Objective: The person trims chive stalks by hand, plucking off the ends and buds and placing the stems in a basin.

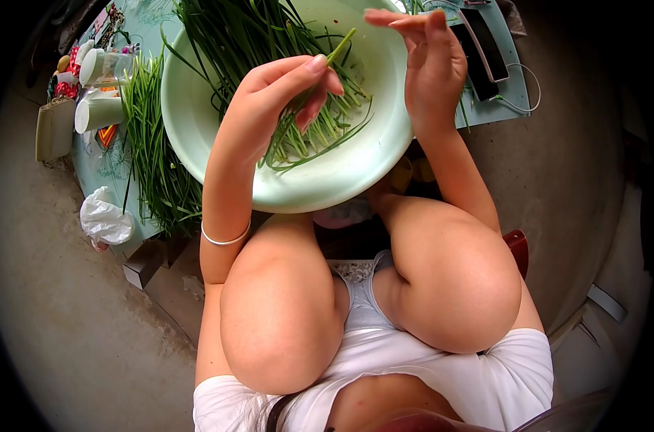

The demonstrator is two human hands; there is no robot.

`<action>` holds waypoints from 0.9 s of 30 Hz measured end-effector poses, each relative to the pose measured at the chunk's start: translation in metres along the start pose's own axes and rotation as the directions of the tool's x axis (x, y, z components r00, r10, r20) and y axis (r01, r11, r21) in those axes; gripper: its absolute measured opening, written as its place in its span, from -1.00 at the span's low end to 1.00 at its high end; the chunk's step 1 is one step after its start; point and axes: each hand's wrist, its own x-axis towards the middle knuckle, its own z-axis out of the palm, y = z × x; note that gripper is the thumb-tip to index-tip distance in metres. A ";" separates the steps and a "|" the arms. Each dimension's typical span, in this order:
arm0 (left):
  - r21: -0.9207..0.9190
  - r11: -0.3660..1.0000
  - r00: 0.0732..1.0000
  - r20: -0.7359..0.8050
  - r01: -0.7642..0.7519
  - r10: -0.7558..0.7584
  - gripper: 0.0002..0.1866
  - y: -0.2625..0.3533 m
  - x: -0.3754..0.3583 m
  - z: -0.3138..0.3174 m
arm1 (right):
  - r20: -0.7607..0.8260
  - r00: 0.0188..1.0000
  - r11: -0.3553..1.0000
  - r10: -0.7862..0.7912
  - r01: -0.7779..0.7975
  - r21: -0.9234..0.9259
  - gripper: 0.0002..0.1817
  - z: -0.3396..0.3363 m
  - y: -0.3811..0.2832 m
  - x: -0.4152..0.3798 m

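A large pale green basin (327,189) holds a pile of long green stalks (233,43), with loose ones lying toward its near side. Over the basin, my left hand (287,90) pinches a green stalk (341,48) between thumb and forefinger, its pale end pointing up and to the right. My right hand (435,75) is raised above the basin's right rim, fingers bent toward the left and thumb up; whether anything is between the fingertips is too small to tell. Beside the basin on the left, another bunch of green stalks (158,144) lies on the table.
The light blue table (89,165) carries two pale cups (100,113), a crumpled white plastic bag (106,216) and small colourful items at the left. A phone-like device (483,45) with a white cable lies at the right. My bent knees are just below the basin.
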 end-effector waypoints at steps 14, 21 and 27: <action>-0.163 0.977 0.988 0.088 0.138 -0.125 -0.64 0.003 -0.002 0.001 | 0.340 0.940 0.977 0.035 0.039 -0.209 -0.84 0.005 -0.004 -0.015; -0.185 0.968 0.982 0.113 0.169 -0.150 -0.63 0.004 -0.002 0.001 | 0.285 0.956 0.975 0.072 -0.008 -0.221 -0.72 0.006 -0.005 -0.016; -0.208 0.966 0.984 0.119 0.152 -0.130 -0.62 0.002 -0.002 -0.002 | 0.198 0.978 0.992 0.061 -0.039 -0.116 -0.70 0.002 -0.003 -0.009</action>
